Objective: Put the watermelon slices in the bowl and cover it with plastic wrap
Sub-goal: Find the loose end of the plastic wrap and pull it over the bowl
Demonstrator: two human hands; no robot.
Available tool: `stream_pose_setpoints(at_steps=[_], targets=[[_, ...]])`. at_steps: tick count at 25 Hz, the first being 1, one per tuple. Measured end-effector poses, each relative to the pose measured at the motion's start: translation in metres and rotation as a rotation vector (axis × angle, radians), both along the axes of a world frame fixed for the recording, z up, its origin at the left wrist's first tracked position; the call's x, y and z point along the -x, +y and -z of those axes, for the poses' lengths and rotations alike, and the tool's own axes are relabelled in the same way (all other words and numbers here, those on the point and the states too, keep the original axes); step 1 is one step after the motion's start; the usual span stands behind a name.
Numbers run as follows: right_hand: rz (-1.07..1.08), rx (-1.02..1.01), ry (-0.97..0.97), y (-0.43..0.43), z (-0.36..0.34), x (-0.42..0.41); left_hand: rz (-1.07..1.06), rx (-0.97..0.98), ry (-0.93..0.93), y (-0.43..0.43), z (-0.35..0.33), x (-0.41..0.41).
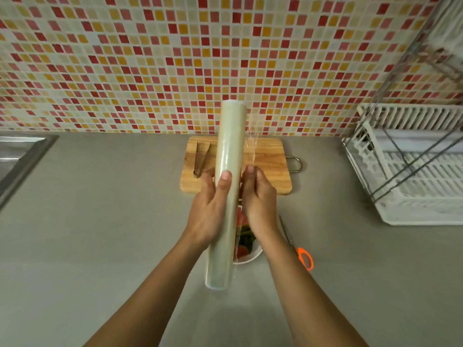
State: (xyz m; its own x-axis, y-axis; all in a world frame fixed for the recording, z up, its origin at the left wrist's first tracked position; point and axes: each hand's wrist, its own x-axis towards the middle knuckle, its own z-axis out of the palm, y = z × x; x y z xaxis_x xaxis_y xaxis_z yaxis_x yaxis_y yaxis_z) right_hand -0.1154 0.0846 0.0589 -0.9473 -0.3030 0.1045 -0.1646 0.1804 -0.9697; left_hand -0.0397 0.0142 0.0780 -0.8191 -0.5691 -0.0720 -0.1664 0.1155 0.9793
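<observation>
Your left hand [209,212] grips the roll [229,146] of plastic wrap near its middle. The thumb lies across the front and the fingers curl behind it, out of sight. The roll is held above the counter [100,221], its long axis running away from you, with the far end over the board [265,176] and the near end over bare counter.

Your right hand [259,200] is just right of the roll, its fingertips [250,169] drawn together and pinching the loose edge of the film [250,146]. The film is nearly transparent. It shows only as faint glints and creases over the board, so its full extent is hard to make out.

The bowl [251,259] sits on the counter directly beneath both hands, and only a part of its white rim shows between the roll and your right forearm. The slices [242,249] lie inside it, visible as patches of red and dark green. Their number cannot be told.

Scissors [306,259] lie just right of the bowl, their blades partly covered by your right forearm. Tongs [200,159] rest on the left part of the board, their near end behind your left hand. A dish rack [413,171] at right and a sink [20,156] at left are both cut off by the frame.
</observation>
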Motion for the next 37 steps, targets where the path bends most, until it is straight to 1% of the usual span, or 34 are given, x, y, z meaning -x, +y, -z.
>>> stream_pose_setpoints(at_steps=[3, 5, 7, 10, 12, 13, 15, 17, 19, 22, 24, 26, 28, 30, 31, 33, 35, 37], targets=[[0.040, 0.010, -0.008, 0.002, 0.021, 0.008, -0.040, 0.038, -0.055, 0.001, 0.016, 0.007], [0.070, -0.039, -0.007, 0.007, 0.035, 0.015, -0.076, 0.019, -0.101, -0.002, 0.027, 0.011], [0.090, -0.078, -0.022, 0.013, 0.048, 0.024, -0.076, -0.078, -0.152, -0.009, 0.035, 0.012], [0.100, -0.114, -0.052, 0.020, 0.062, 0.034, -0.075, -0.279, -0.192, -0.014, 0.042, 0.012], [0.104, -0.126, -0.065, 0.023, 0.069, 0.038, -0.110, -0.351, -0.225, -0.014, 0.043, 0.013], [0.103, -0.137, -0.064, 0.025, 0.072, 0.039, -0.114, -0.349, -0.269, -0.013, 0.044, 0.013], [0.100, -0.175, -0.048, 0.029, 0.079, 0.040, -0.069, -0.241, -0.333, -0.011, 0.044, 0.013], [0.103, -0.201, -0.043, 0.034, 0.084, 0.042, -0.023, -0.098, -0.341, -0.008, 0.044, 0.013], [0.109, -0.200, -0.050, 0.039, 0.090, 0.044, -0.075, -0.046, -0.344, -0.008, 0.047, 0.014], [0.142, -0.206, -0.071, 0.050, 0.098, 0.044, -0.132, -0.106, -0.368, -0.009, 0.051, 0.006], [0.150, -0.207, -0.089, 0.057, 0.104, 0.044, -0.104, -0.204, -0.401, -0.013, 0.054, -0.002], [0.127, -0.203, -0.115, 0.059, 0.107, 0.043, -0.081, -0.291, -0.396, -0.014, 0.053, -0.007], [0.112, -0.197, -0.150, 0.061, 0.109, 0.041, -0.088, -0.307, -0.411, -0.011, 0.053, -0.010], [0.115, -0.193, -0.167, 0.067, 0.113, 0.038, -0.091, -0.268, -0.438, -0.004, 0.054, -0.010], [0.117, -0.194, -0.162, 0.071, 0.114, 0.037, -0.079, -0.204, -0.439, -0.001, 0.055, -0.011], [0.118, -0.195, -0.153, 0.073, 0.114, 0.037, -0.069, -0.003, -0.440, 0.002, 0.057, -0.012], [0.100, -0.202, -0.153, 0.067, 0.114, 0.040, -0.133, 0.189, -0.451, -0.001, 0.057, -0.009], [0.079, -0.220, -0.152, 0.058, 0.117, 0.040, -0.185, 0.266, -0.428, -0.004, 0.058, -0.009]])
